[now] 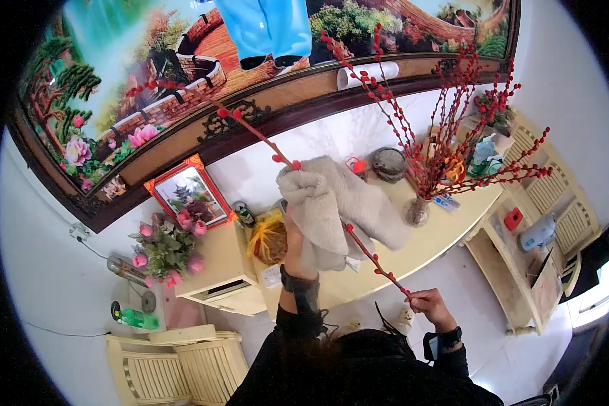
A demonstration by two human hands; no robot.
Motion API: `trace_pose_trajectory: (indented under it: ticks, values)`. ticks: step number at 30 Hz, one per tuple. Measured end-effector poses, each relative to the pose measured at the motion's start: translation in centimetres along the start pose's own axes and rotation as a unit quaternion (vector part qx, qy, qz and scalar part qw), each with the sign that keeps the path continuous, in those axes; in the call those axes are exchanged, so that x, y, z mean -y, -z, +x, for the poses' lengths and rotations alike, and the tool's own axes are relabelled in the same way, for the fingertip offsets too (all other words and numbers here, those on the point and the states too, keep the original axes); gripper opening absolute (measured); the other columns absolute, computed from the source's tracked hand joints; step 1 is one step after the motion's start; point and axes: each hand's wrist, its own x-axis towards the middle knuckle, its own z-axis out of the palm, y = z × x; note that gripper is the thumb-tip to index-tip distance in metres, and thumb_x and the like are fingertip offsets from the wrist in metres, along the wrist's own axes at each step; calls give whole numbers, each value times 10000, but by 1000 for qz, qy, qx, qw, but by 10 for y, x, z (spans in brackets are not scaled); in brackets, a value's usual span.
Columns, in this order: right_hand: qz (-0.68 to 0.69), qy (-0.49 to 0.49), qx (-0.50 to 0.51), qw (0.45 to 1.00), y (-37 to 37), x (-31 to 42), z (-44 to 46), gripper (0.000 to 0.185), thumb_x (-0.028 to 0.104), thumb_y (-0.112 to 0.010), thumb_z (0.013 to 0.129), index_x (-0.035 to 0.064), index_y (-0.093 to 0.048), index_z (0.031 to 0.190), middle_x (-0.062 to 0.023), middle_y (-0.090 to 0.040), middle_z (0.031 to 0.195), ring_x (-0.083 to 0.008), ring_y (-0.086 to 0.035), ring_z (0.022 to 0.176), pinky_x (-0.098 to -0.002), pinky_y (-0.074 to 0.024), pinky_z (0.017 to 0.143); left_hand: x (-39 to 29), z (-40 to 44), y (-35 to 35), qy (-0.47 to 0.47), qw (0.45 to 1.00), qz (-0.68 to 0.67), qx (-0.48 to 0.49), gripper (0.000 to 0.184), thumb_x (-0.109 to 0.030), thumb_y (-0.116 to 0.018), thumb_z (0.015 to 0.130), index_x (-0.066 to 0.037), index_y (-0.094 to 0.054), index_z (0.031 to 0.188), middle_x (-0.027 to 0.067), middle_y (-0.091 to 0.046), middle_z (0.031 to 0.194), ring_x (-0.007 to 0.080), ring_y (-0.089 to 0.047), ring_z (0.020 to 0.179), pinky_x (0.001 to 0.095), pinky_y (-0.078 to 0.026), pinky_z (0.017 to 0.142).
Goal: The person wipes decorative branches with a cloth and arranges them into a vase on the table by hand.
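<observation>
A grey cloth (328, 203) is wrapped around the middle of a branch with red berries (379, 266). My left hand (296, 233) is mostly covered by this cloth and holds it around the branch; its fingers are hidden. Lower right, my right hand (429, 304) pinches the lower end of the same branch. The branch runs up and to the left past the cloth, in front of the framed picture. More red-berry branches (446, 128) stand in a glass vase (417, 212) on the cream table (386, 267).
Around the table are a dark round pot (389, 164), a yellow bag (268, 238), a can (243, 213), a red-framed picture (191, 193) and pink flowers (169, 250). A large framed landscape (183, 74) spans the wall. A wooden chair (176, 365) stands lower left, a shelf unit (507, 271) at right.
</observation>
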Motion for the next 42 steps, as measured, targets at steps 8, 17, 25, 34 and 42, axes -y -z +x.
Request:
trace_pose_trajectory:
  ticks: [8, 17, 25, 34, 42]
  values:
    - [-29, -5, 13, 999, 13, -16, 1, 250, 168, -592, 744, -80, -590, 777, -42, -467, 525, -107, -392, 484, -227, -299, 466, 1, 6, -10, 111, 991, -58, -43, 439, -372, -382, 861, -87, -330, 1191, 45, -461, 1105, 164, -489, 960, 299, -419, 813]
    - [109, 15, 44, 993, 32, -27, -8, 296, 215, -592, 728, -81, -584, 746, -45, -440, 497, -101, -331, 422, -228, -239, 421, -11, -3, -2, 67, 997, -27, 35, 360, -307, -400, 859, -90, -367, 1144, 42, -481, 1033, 147, -505, 908, 277, -433, 768]
    - [6, -22, 7, 1000, 37, -17, -20, 256, 190, -585, 737, -64, -592, 770, -33, -425, 478, -86, -311, 418, -230, -221, 409, -34, 13, -1, -54, 998, -4, 7, 305, -262, -416, 855, -92, -394, 1107, 37, -494, 979, 135, -515, 867, 257, -445, 727]
    - [-98, 61, -92, 989, 36, -29, -16, 130, 32, -592, 711, -3, -576, 835, -48, -563, 664, -95, -481, 520, -196, -372, 464, -48, 30, -37, -111, 987, 106, 40, 231, -178, -470, 832, -63, -447, 1032, 41, -517, 917, 128, -545, 789, 244, -464, 695]
    - [-29, 140, -190, 971, 58, -36, -28, 83, 48, -587, 687, -1, -532, 648, -58, -517, 581, -91, -434, 473, -201, -340, 426, -30, -2, -19, -63, 996, 20, 52, 350, -271, -426, 850, -39, -395, 1110, 64, -497, 1002, 182, -507, 931, 312, -444, 784]
